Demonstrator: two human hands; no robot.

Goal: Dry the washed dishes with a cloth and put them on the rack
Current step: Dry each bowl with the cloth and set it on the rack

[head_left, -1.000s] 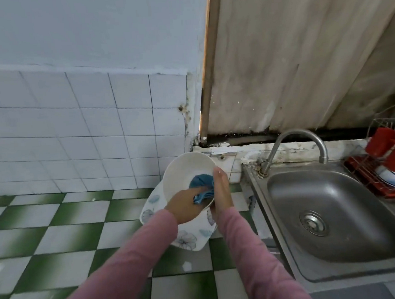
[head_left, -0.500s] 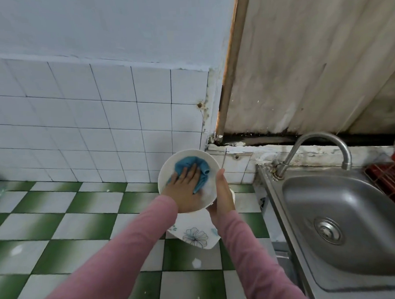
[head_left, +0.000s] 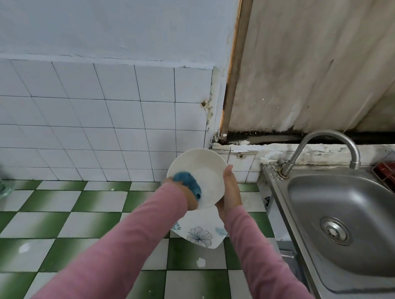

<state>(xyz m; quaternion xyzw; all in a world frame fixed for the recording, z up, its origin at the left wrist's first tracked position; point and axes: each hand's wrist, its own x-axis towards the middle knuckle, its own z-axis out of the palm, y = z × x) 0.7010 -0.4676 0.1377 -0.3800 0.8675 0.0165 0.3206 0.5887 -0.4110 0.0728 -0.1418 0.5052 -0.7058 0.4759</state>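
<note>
Centre frame, the left hand (head_left: 191, 201) bunches the blue cloth (head_left: 186, 182) in its grip, pressed inside the white bowl (head_left: 204, 169); the right hand (head_left: 230, 191) grips the bowl's right rim; a flowered plate (head_left: 200, 235) shows just below; wiping looks under way; next, likely, the bowl goes right, past the sink (head_left: 356, 221), to the red rack (head_left: 394, 178).

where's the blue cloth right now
Head view, centre: the cloth is in the left hand, against the inner left side of the bowl, left of the sink.
</note>
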